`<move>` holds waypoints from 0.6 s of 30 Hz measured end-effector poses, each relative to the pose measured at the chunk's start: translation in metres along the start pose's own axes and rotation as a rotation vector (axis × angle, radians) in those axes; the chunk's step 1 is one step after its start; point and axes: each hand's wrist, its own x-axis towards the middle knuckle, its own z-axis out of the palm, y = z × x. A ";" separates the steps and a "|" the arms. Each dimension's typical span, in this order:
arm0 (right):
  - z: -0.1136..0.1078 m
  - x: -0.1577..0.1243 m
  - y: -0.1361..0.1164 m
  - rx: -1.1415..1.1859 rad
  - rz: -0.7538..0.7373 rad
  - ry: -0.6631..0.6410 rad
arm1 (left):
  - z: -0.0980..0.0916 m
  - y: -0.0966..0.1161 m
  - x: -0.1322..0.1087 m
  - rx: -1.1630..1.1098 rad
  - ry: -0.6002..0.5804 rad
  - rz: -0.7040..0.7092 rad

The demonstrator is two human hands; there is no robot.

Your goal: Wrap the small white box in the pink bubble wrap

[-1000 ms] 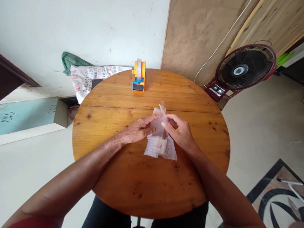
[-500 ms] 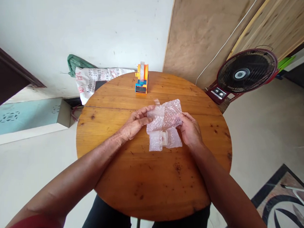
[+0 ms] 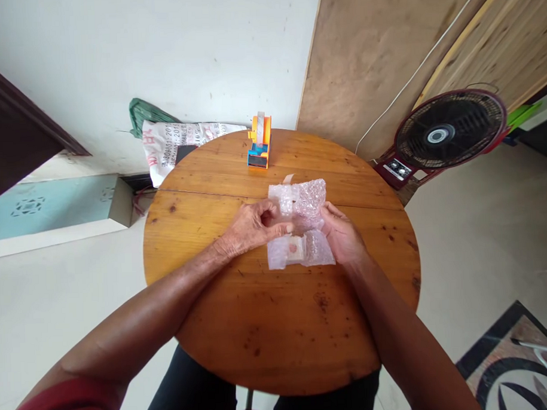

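Observation:
A sheet of bubble wrap (image 3: 312,194) is partly folded above the round wooden table, its upper flap raised and its lower part spread below. Between the lower flaps shows a small whitish boxy item (image 3: 295,249) with a reddish mark. My left hand (image 3: 251,226) is at the wrap's left side, fingers curled and thumb laid across the fold just above the item. My right hand (image 3: 344,233) pinches the wrap's right edge between thumb and fingers. A bit of tape (image 3: 289,179) sticks up from the top edge.
An orange and blue tape dispenser (image 3: 260,142) stands at the far side of the wooden table (image 3: 233,326). A dark red fan (image 3: 445,133) is beyond the table on the right. A printed white sack (image 3: 163,143) leans by the wall at the back left.
My left hand has shifted from the upper flap's left edge down and right, its thumb now over the fold. More of the whitish item shows. My right hand keeps its hold.

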 end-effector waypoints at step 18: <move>-0.015 0.016 0.014 -0.012 -0.132 0.240 | -0.007 -0.009 0.013 -0.503 0.206 -0.279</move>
